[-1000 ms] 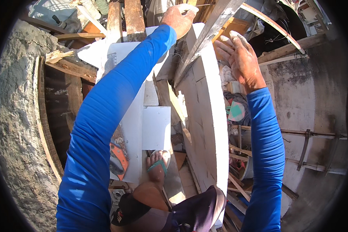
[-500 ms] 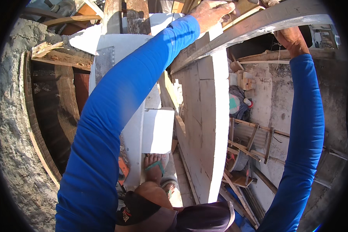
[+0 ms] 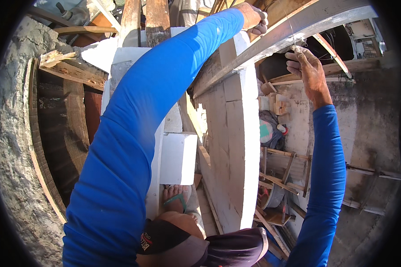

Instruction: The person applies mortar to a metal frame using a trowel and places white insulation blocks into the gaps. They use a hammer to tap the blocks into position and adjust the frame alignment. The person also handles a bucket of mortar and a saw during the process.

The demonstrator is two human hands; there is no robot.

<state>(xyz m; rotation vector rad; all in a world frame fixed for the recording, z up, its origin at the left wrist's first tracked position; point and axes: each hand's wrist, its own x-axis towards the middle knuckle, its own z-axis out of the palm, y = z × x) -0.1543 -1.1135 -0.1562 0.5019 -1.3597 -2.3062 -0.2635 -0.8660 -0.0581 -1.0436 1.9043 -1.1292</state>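
Observation:
My right hand (image 3: 309, 73) is raised beside a long pale metal-looking beam (image 3: 254, 53), on its right side. Its thumb and forefinger pinch a thin string (image 3: 292, 30), which runs up across the beam. On the beam's far left side is my left hand (image 3: 253, 20), its fingers curled in; anything inside them is hidden. Under the beam stands a narrow wall of white blocks (image 3: 227, 133), its right edge sunlit. A hand saw blade (image 3: 117, 73) lies partly behind my left sleeve.
A loose white block (image 3: 179, 155) stands before my sandalled foot (image 3: 176, 196). Wooden planks (image 3: 157, 22) rise at the back. Rough masonry (image 3: 13, 133) edges the left. Right of the wall, a much lower area holds wooden frames (image 3: 285, 169) and stacked blocks (image 3: 280, 104).
My right hand has come out from under the beam, moving left and nearer, with the string now stretched up from its fingers. My left hand has shifted slightly, its fingers more curled.

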